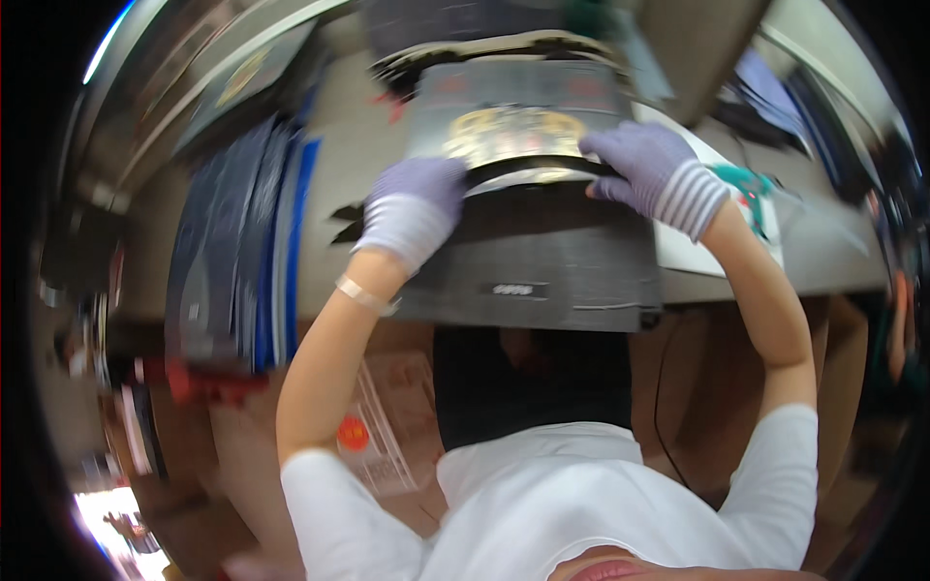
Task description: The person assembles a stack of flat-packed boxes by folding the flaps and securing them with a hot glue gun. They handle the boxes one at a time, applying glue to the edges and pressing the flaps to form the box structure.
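Note:
A dark grey, flat folded cardboard piece (572, 247) with a gold printed emblem lies on the table in front of me. Its middle is bent up along a crease, where a pale gold strip shows. My left hand (418, 198), in a purple knit glove with a white cuff, is closed on the left end of that raised fold; its fingertips are hidden. At the right end my right hand (649, 165), gloved alike with a striped cuff, has the fold between thumb and fingers. Motion blurs the emblem and the fold a little.
Several dark and blue flat pieces (232, 242) stand stacked to the left. Another dark stack (465, 24) sits at the back. On the right, a teal tool (746, 189) lies on white paper (693, 254). A clear plastic box (392, 416) is below the table.

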{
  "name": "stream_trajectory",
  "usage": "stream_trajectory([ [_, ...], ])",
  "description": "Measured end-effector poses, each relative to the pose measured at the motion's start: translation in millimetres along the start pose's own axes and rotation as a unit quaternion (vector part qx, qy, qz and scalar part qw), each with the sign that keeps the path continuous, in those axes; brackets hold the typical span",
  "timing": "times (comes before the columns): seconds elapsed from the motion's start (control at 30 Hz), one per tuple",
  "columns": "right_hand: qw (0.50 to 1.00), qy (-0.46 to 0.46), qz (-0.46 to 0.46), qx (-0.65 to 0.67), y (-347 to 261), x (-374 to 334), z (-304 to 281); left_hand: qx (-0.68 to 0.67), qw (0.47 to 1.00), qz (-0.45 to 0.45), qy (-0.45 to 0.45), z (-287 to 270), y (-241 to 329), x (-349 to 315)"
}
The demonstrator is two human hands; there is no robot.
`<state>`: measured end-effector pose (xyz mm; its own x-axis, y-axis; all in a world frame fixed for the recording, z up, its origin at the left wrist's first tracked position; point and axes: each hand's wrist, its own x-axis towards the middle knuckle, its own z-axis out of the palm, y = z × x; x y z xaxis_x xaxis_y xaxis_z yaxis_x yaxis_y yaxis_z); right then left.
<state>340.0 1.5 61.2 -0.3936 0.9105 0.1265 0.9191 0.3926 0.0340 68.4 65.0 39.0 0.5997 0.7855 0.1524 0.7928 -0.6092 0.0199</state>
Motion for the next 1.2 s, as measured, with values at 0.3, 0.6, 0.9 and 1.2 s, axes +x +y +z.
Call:
stream_trajectory([
  [0.3,0.985,0.118,0.069,0.107,60.3,-80.1,7.0,0.030,0.994,0.085,-0.063,-13.9,20.2,23.9],
  [0.6,0.973,0.146,0.065,-0.167,0.9,-26.1,23.0,0.052,0.993,0.064,-0.090,-15.6,35.1,35.5],
  [0.9,0.996,-0.018,0.081,0.014,13.1,-13.0,3.0,-0.187,0.976,0.102,0.034,-15.1,27.0,33.9],
  [1.2,0.987,0.022,0.004,0.159,20.9,11.5,25.5,-0.238,0.969,0.060,-0.015,18.3,14.3,53.0],
])
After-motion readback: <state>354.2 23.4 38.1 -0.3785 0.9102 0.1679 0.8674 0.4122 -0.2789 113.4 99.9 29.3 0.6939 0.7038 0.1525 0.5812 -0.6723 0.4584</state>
